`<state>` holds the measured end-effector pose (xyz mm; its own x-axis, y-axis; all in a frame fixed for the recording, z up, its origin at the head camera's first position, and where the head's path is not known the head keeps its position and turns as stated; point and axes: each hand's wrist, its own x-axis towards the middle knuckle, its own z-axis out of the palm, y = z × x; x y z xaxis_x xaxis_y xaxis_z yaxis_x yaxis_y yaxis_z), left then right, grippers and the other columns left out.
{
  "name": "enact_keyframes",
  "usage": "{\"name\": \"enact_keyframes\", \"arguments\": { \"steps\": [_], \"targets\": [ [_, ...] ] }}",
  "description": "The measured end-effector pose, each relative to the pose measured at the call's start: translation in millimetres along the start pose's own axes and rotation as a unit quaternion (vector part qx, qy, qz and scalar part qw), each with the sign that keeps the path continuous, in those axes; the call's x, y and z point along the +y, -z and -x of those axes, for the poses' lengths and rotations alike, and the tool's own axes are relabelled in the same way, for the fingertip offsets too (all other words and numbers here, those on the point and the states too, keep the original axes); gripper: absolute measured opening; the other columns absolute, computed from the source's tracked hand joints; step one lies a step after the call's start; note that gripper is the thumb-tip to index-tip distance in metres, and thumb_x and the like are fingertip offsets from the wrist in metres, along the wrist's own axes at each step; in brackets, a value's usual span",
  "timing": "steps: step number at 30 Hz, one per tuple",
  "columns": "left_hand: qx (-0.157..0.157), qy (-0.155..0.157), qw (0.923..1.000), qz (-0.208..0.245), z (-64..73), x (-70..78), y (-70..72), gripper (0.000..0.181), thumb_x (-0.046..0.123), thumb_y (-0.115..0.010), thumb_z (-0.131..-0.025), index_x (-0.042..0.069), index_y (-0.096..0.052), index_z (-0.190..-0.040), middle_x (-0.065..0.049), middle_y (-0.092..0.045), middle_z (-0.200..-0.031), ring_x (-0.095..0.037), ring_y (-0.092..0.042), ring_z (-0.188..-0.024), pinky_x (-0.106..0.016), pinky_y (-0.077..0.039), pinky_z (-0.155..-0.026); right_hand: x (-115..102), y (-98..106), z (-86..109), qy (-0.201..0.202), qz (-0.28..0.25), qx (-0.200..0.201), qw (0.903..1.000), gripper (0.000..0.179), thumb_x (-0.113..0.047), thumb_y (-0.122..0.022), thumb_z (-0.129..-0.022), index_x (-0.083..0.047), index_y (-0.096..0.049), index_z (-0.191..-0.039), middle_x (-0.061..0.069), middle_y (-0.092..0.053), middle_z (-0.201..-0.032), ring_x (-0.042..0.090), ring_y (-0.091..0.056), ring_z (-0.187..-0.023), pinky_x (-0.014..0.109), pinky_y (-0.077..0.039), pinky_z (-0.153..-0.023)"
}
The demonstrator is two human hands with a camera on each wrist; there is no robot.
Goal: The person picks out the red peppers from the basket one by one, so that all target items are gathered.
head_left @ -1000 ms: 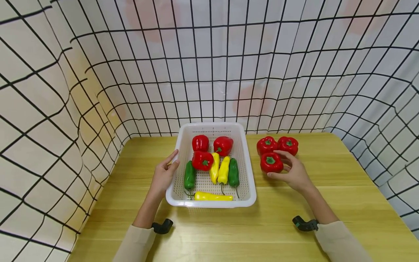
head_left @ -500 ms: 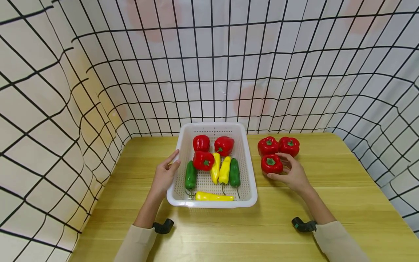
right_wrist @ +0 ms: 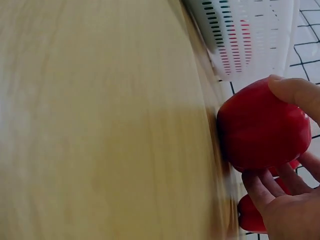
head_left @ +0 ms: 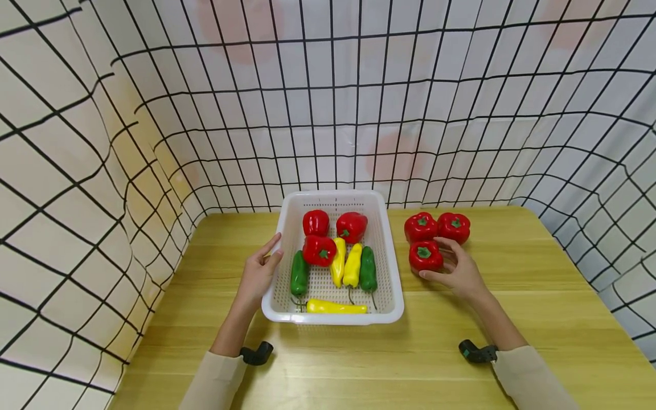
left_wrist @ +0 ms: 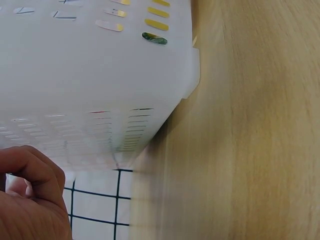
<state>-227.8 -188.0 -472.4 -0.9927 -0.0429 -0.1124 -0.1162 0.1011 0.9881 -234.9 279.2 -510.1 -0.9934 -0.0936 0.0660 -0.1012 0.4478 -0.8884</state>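
Note:
At the left side of a white perforated plastic basket, my left hand holds the rim between thumb and fingers. The left wrist view shows its curled fingers close to the basket wall. My right hand grips a red bell pepper from its right side, thumb in front and fingers behind. That pepper stands upright on the table, green stem up. Just behind it are two more red bell peppers.
Inside the basket lie three red bell peppers, three long yellow peppers and two long green peppers. The basket stands on a wooden table. A white sheet with black grid lines encloses the back and sides.

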Motion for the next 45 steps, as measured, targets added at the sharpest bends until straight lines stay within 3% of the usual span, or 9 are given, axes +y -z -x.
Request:
{"name": "enact_keyframes", "arguments": {
  "steps": [5, 10, 17, 21, 25, 30, 32, 45],
  "targets": [
    [0.002, 0.0, 1.0, -0.003, 1.2, 1.1, -0.1, 0.046, 0.032, -0.06, -0.106, 0.042, -0.052, -0.15, -0.021, -0.064, -0.138, -0.038, -0.069, -0.116, -0.048, -0.064, -0.086, -7.6, 4.6, 2.1, 0.016, 0.012, 0.015, 0.9997, 0.084, -0.027, -0.084, -0.088, -0.009, -0.037, -0.155, 0.019, -0.044, -0.154, 0.039, -0.046, -0.14, 0.018, -0.048, -0.108],
    [0.008, -0.012, 0.9999, -0.002, 1.3, 2.1, -0.6, 0.046, 0.03, -0.059, -0.106, 0.037, -0.053, -0.151, -0.027, -0.066, -0.133, -0.042, -0.069, -0.113, -0.05, -0.064, -0.087, -20.1, 7.9, 1.9, 0.064, -0.013, 0.052, 0.9965, 0.073, -0.018, -0.083, -0.089, -0.003, -0.044, -0.149, 0.02, -0.051, -0.147, 0.032, -0.051, -0.132, 0.012, -0.048, -0.106],
    [0.0, -0.001, 1.0, 0.001, 2.7, 2.7, -0.6, 0.047, 0.031, -0.06, -0.105, 0.039, -0.051, -0.151, -0.025, -0.063, -0.138, -0.041, -0.068, -0.117, -0.049, -0.064, -0.087, -42.5, 8.5, -1.3, 0.091, -0.01, 0.071, 0.9933, 0.071, -0.017, -0.082, -0.09, -0.002, -0.045, -0.148, 0.02, -0.05, -0.149, 0.032, -0.052, -0.132, 0.011, -0.047, -0.106],
    [-0.001, 0.003, 1.0, 0.004, 3.1, 3.4, -1.4, 0.048, 0.031, -0.059, -0.106, 0.036, -0.049, -0.153, -0.025, -0.062, -0.14, -0.042, -0.067, -0.117, -0.05, -0.063, -0.089, -58.0, 5.7, -4.4, 0.095, -0.009, 0.061, 0.9936, 0.071, -0.019, -0.082, -0.09, -0.002, -0.045, -0.148, 0.019, -0.05, -0.15, 0.039, -0.051, -0.135, 0.016, -0.047, -0.108],
    [-0.002, 0.008, 1.0, 0.005, 5.6, 8.9, -2.1, 0.049, 0.029, -0.058, -0.107, 0.034, -0.049, -0.154, -0.025, -0.062, -0.14, -0.042, -0.067, -0.118, -0.049, -0.063, -0.089, -74.0, 2.2, -9.2, 0.094, -0.015, 0.039, 0.9946, 0.072, -0.021, -0.08, -0.091, -0.004, -0.044, -0.15, 0.018, -0.047, -0.153, 0.042, -0.049, -0.139, 0.028, -0.047, -0.112],
    [-0.001, 0.016, 0.9999, -0.001, 5.4, 12.1, -1.6, 0.048, 0.026, -0.057, -0.107, 0.032, -0.049, -0.154, -0.025, -0.061, -0.142, -0.042, -0.066, -0.12, -0.048, -0.063, -0.09, -93.8, -5.9, -18.8, 0.101, -0.011, 0.019, 0.9946, 0.072, -0.021, -0.08, -0.091, -0.01, -0.044, -0.152, 0.012, -0.047, -0.154, 0.037, -0.046, -0.143, 0.046, -0.043, -0.115],
    [0.002, 0.015, 0.9999, -0.003, 0.4, 6.1, -0.8, 0.048, 0.027, -0.057, -0.107, 0.034, -0.049, -0.154, -0.024, -0.061, -0.143, -0.041, -0.067, -0.12, -0.048, -0.063, -0.09, -102.1, -10.8, -22.4, 0.105, -0.004, 0.011, 0.9944, 0.072, -0.021, -0.081, -0.091, -0.012, -0.045, -0.152, 0.011, -0.048, -0.154, 0.035, -0.045, -0.144, 0.05, -0.04, -0.115],
    [0.003, -0.001, 1.0, -0.001, 2.2, 3.1, -1.7, 0.047, 0.033, -0.061, -0.105, 0.038, -0.052, -0.15, -0.023, -0.064, -0.139, -0.04, -0.068, -0.117, -0.05, -0.063, -0.09, -145.6, -43.4, -40.6, 0.154, 0.0, -0.042, 0.9872, 0.068, -0.02, -0.082, -0.088, -0.013, -0.049, -0.148, 0.009, -0.049, -0.153, 0.032, -0.046, -0.143, 0.055, -0.041, -0.119]
  ]
}}
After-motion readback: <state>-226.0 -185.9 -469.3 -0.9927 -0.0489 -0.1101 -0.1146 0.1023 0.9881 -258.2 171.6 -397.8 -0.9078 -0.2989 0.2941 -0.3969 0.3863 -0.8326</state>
